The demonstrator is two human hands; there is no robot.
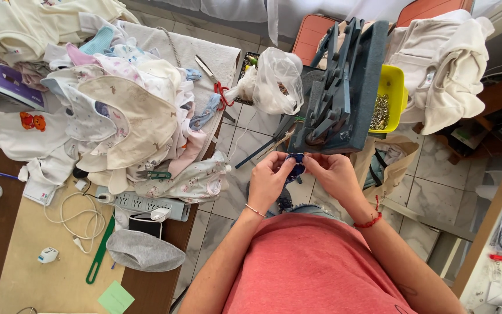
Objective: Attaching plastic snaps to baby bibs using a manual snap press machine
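Note:
My left hand (269,177) and my right hand (333,172) meet in front of a dark blue-grey press machine (344,87). Together they pinch a small dark blue piece of fabric (297,165) at the base of the press. Both hands have their fingers closed on it. A thin bracelet circles my left wrist and a red string bracelet my right wrist. My coral shirt fills the bottom of the view.
A yellow tray (391,93) of small metal snaps sits right of the press. A clear plastic bag (275,78) hangs to its left. On the left table (7,232) lie a pile of baby bibs (123,110), scissors (215,81), a power strip (146,203), cables.

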